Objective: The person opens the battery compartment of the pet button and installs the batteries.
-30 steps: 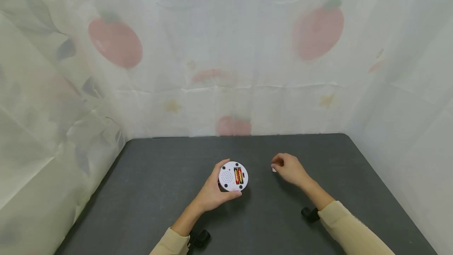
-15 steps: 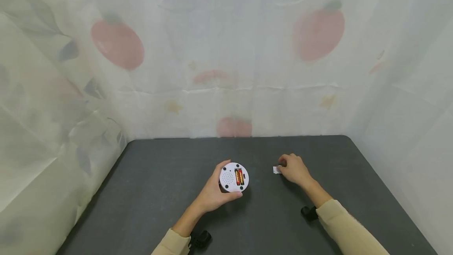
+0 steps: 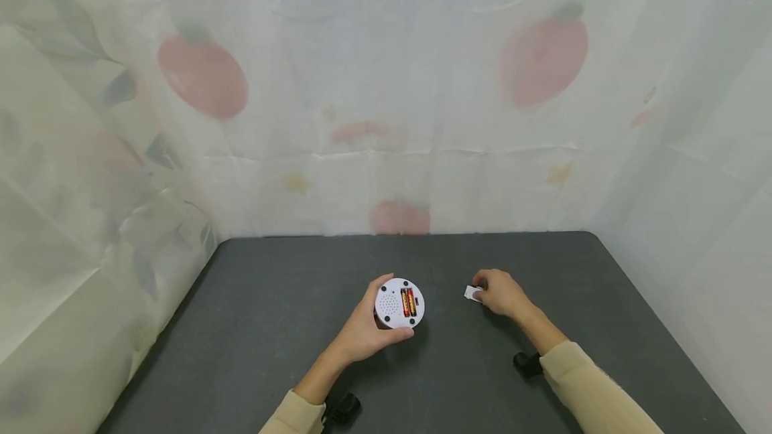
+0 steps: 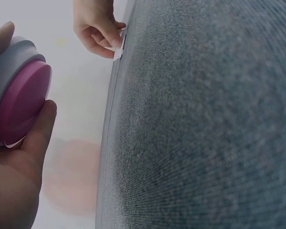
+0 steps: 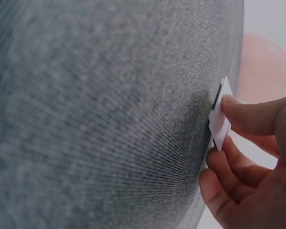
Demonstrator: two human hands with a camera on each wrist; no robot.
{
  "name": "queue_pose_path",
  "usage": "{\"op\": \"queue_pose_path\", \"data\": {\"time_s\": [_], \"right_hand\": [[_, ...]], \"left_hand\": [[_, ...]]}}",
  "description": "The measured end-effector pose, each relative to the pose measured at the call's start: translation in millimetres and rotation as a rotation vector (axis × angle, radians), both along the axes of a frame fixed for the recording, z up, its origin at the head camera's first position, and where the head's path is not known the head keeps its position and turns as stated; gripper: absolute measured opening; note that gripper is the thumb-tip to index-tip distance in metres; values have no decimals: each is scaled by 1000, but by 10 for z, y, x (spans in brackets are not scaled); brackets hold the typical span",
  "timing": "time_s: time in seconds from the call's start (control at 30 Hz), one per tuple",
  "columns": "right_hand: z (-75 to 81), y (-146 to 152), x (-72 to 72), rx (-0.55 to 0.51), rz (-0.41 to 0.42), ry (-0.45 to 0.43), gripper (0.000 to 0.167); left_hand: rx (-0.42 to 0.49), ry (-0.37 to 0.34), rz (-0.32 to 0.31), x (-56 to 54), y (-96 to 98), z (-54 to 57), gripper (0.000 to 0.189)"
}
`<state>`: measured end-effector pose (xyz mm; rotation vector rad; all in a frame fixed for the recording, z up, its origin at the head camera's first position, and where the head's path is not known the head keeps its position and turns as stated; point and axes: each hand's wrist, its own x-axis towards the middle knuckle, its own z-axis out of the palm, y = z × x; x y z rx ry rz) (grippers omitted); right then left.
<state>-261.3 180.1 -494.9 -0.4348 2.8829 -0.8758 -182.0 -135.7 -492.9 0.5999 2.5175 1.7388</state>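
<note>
My left hand (image 3: 364, 335) grips a round white push-button buzzer (image 3: 389, 319) by its rim, thumb near, fingers on the far side. Its underside faces up, with speaker holes, dark feet and two red-and-black batteries (image 3: 409, 303) lying in an uncovered compartment. In the left wrist view the pink dome (image 4: 26, 102) of the buzzer points down towards the table. To the right, my right hand (image 3: 500, 292) pinches a small white battery cover (image 5: 220, 117) between thumb and fingers, close over the table. The two hands are apart.
A dark grey table (image 3: 301, 286) lies beneath both hands. White sheeting (image 3: 458, 86) printed with fruit hangs behind it and at the sides. Black wrist-worn devices (image 3: 344, 408) sit below each forearm.
My right hand has shifted slightly right and nearer, and more of the white battery cover shows, now slightly turned. My left hand and the buzzer stay almost still.
</note>
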Motion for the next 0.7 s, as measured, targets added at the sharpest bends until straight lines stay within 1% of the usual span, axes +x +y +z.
{"op": "queue_pose_path", "data": {"time_s": [0.13,0.23,0.43,0.6,0.7], "right_hand": [[9,17,27,-51,16,-19,14],[21,31,43,-79,8,-29,10],[37,34,81,-144,18,-58,10],[28,15,117,-221,26,-58,10],[12,-3,141,-290,33,-60,10]], "left_hand": [[-3,3,-4,-10,8,-6,100],[-2,11,-3,-20,14,-7,100],[-16,7,9,-27,27,0,100],[-16,-5,21,-33,44,5,100],[-16,-15,31,53,79,194,99]]}}
